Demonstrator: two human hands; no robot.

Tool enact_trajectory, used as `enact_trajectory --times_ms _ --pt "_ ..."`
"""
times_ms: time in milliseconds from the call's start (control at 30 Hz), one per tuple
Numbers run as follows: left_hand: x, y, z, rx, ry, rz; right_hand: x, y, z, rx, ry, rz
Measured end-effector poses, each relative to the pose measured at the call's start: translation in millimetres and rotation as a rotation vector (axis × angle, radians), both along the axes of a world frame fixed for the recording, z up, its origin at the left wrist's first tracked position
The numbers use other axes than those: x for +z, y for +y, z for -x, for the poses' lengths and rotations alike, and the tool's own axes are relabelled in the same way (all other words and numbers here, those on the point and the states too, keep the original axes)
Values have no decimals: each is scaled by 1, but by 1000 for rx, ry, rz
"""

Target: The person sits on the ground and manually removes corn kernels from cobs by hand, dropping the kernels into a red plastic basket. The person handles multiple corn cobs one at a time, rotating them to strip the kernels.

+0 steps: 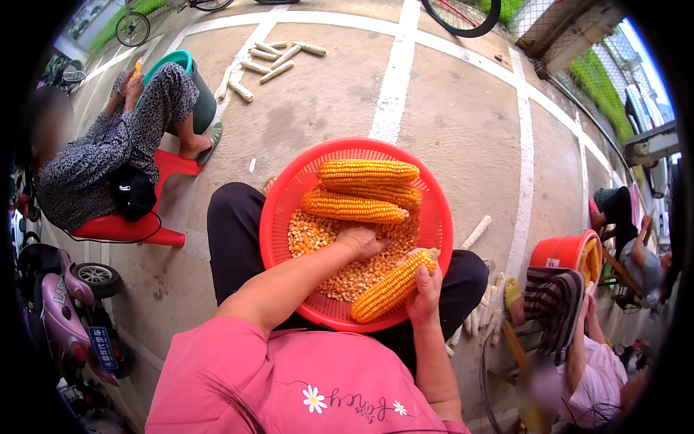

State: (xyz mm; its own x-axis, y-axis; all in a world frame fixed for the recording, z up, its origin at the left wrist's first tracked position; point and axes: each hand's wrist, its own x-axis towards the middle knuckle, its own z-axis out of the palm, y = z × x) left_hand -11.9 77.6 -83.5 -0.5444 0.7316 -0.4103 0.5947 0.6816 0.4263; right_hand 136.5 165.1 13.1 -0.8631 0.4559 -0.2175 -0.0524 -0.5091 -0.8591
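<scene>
A red plastic colander-like basket (pixel 352 145) rests on my lap between my knees. Loose yellow corn kernels (pixel 341 285) cover much of its bottom. Across its far side lie three whole ears of corn (pixel 368 172), stacked close together. My left hand (pixel 360 241) reaches into the kernels just below the nearest of these ears; its fingers are partly hidden, so I cannot tell if they grip anything. In my right hand (pixel 424 290), at the basket's near right rim, is another ear of corn (pixel 393 287), tilted and still full of kernels.
Bare corncobs lie in a pile (pixel 265 59) ahead on the concrete and in another (pixel 485 312) by my right knee. A seated person (pixel 108 152) works at a green bucket (pixel 203 103) on the left. More people sit right, near a red bucket (pixel 558 252). A scooter (pixel 70 298) stands left.
</scene>
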Motion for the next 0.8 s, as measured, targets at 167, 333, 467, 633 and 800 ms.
enact_trajectory --times_ms 167,333,467,633,800 --pt "-34 7 4 -143 -246 -343 0 -1 -1 -17 -27 -29" --pt "-16 6 -7 -369 -271 -476 -6 -2 -5 -27 -19 -44" --pt "39 -9 -11 -464 -324 -188 -8 -3 -6 -26 -7 -8" --pt "37 -37 -31 -511 50 -272 -3 -6 -6 -23 -9 17" --pt "74 -56 -33 -555 -92 56 -1 -3 -6 -4 24 92"
